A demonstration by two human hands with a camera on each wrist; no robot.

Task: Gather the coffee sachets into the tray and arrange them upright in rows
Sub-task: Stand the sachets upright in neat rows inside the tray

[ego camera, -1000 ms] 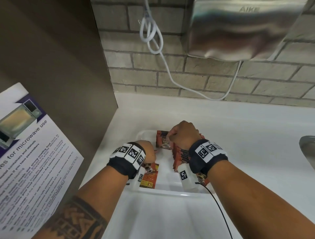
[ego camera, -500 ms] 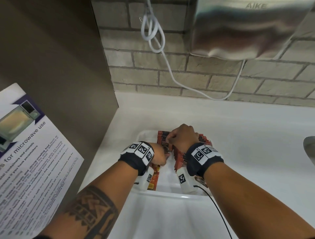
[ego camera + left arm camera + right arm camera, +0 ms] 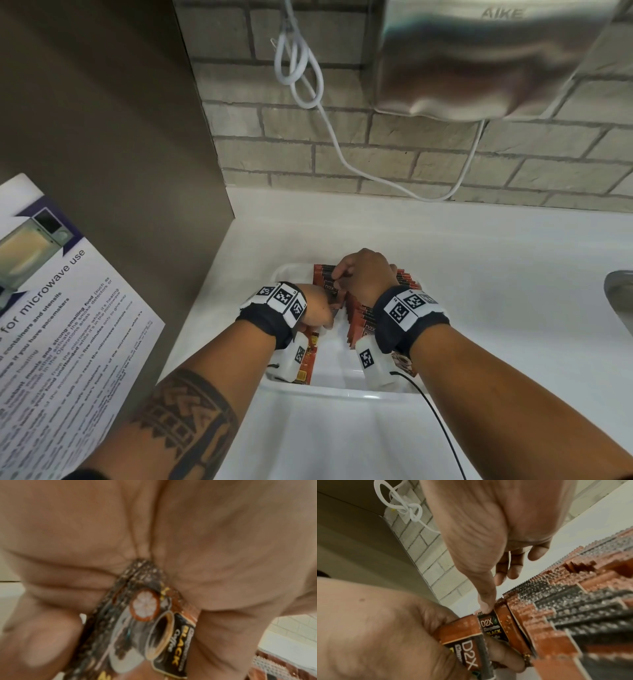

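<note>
A white tray (image 3: 342, 394) sits on the white counter. Orange and black coffee sachets stand upright in a packed row (image 3: 361, 317) along its right side, seen close in the right wrist view (image 3: 565, 622). My left hand (image 3: 329, 308) grips a few sachets (image 3: 145, 615) and holds them against the front of the row (image 3: 462, 635). My right hand (image 3: 337, 277) hovers over the row. Its thumb tip (image 3: 485, 608) presses the top edge of the front sachet, and its other fingers curl loosely above without gripping. A sachet (image 3: 310, 356) lies flat in the tray's left half.
A steel hand dryer (image 3: 479, 58) and a looped white cable (image 3: 301, 68) hang on the brick wall behind. A brown panel (image 3: 102, 137) with a microwave notice (image 3: 51, 325) closes the left side. A metal sink edge (image 3: 620, 298) shows at far right.
My left hand has moved right from the flat sachets to the front of the upright row, carrying sachets. The right hand has stayed on the row.
</note>
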